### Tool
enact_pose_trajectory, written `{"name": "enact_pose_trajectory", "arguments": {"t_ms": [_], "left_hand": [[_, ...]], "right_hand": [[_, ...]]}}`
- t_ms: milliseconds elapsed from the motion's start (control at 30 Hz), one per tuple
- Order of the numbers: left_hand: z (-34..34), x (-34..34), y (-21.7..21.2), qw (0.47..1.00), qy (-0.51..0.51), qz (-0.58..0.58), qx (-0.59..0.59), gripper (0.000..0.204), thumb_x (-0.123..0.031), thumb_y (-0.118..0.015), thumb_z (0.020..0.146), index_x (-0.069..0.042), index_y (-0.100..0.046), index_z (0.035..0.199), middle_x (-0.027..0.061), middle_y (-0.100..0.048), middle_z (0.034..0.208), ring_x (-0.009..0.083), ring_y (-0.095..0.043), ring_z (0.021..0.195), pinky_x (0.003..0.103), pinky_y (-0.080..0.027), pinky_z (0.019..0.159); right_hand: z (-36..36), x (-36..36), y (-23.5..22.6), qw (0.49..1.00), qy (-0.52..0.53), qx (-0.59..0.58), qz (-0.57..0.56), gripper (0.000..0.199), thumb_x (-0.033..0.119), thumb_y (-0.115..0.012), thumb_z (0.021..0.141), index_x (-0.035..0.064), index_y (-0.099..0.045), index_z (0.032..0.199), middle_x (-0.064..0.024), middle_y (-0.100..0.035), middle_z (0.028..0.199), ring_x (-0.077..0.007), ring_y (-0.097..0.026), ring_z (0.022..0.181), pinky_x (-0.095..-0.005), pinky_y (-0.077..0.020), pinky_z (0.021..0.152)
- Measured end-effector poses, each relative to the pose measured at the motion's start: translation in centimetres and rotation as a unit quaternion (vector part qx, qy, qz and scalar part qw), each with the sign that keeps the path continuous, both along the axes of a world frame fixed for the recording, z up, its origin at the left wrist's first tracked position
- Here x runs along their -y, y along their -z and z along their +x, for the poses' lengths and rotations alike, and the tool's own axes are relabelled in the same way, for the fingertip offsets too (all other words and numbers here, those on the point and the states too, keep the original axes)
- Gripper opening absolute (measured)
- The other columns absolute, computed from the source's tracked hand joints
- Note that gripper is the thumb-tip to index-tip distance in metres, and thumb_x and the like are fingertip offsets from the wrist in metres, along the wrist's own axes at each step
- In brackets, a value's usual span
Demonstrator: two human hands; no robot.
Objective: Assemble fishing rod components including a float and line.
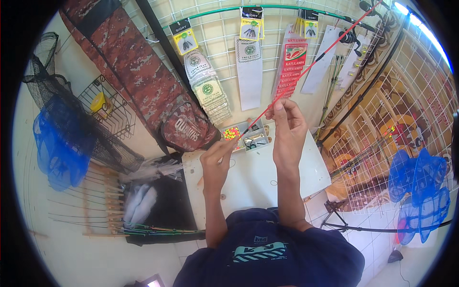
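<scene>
My right hand point(286, 125) is raised over the small white table point(296, 167), its fingertips pinched on the thin red fishing rod point(315, 60) that slants up to the right. My left hand point(217, 158) hovers lower and to the left above the table, fingers drawn together; whether it holds a fine line is too small to tell. The rod's dark lower tip ends near a clear compartment tackle box point(252, 138) holding bright beads and small metal parts at the table's far edge.
A white wire grid wall point(220, 28) carries hanging packets of hooks and line. A camouflage rod bag point(138, 76) leans at left, beside dark and blue nets point(60, 143). More blue nets point(420, 191) and rods stand at right. A black bin point(162, 205) sits left of the table.
</scene>
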State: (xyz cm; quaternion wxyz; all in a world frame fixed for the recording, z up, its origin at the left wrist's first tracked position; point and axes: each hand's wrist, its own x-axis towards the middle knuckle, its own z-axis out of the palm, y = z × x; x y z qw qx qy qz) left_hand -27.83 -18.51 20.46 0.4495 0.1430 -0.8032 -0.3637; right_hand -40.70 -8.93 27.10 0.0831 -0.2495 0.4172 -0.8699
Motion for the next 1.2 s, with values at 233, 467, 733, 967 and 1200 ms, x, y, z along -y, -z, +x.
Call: {"name": "enact_pose_trajectory", "arguments": {"t_ms": [233,467,733,967,1200], "left_hand": [[1.4,0.4,1.0,0.999,-0.004,-0.009,0.043,0.034,0.009,-0.063,0.081,-0.006,-0.07,0.111,0.0116,-0.067,0.086,0.017,-0.063,0.072,0.027,-0.047,0.063],[2.2,-0.2,2.1,0.998,0.005,0.01,0.061,0.034,0.009,-0.063,0.082,-0.006,-0.069,0.112,0.0117,-0.068,0.088,0.0166,-0.064,0.074,0.026,-0.047,0.065],[2.0,-1.0,2.9,0.997,0.001,0.011,0.079,0.034,0.008,-0.064,0.082,-0.007,-0.07,0.112,0.0117,-0.069,0.088,0.0165,-0.065,0.075,0.026,-0.048,0.066],[1.4,-1.4,3.4,0.996,-0.002,0.008,0.094,0.03,0.006,-0.065,0.083,-0.006,-0.07,0.11,0.0116,-0.069,0.086,0.0166,-0.065,0.073,0.026,-0.048,0.066],[0.3,-2.2,3.6,0.992,-0.016,0.025,0.122,0.026,0.004,-0.064,0.084,-0.004,-0.071,0.108,0.0127,-0.07,0.087,0.0176,-0.065,0.074,0.027,-0.049,0.067]], "right_hand": [[-0.3,-0.5,0.0,1.0,0.008,0.022,-0.008,0.021,0.02,-0.066,0.092,-0.0002,-0.062,0.095,-0.0026,-0.06,0.081,-0.0082,-0.054,0.075,-0.0233,-0.0438,0.07],[-0.6,-1.4,0.2,0.998,-0.006,0.037,-0.042,0.017,0.017,-0.064,0.093,0.0003,-0.061,0.094,-0.0035,-0.06,0.081,-0.0093,-0.055,0.075,-0.0256,-0.0452,0.07],[-1.3,-2.6,0.3,0.996,-0.005,0.063,-0.069,0.015,0.015,-0.062,0.094,0.0001,-0.061,0.094,-0.004,-0.06,0.082,-0.0098,-0.055,0.077,-0.0258,-0.0458,0.072],[-2.1,-3.4,0.4,0.993,0.002,0.08,-0.083,0.014,0.014,-0.062,0.093,0.0,-0.061,0.096,-0.0037,-0.06,0.084,-0.0093,-0.054,0.078,-0.0247,-0.0439,0.075],[-3.7,-4.6,1.0,0.992,0.002,0.092,-0.091,0.015,0.014,-0.062,0.094,-0.0002,-0.061,0.097,-0.0038,-0.06,0.086,-0.0093,-0.053,0.079,-0.025,-0.0445,0.076]]}}
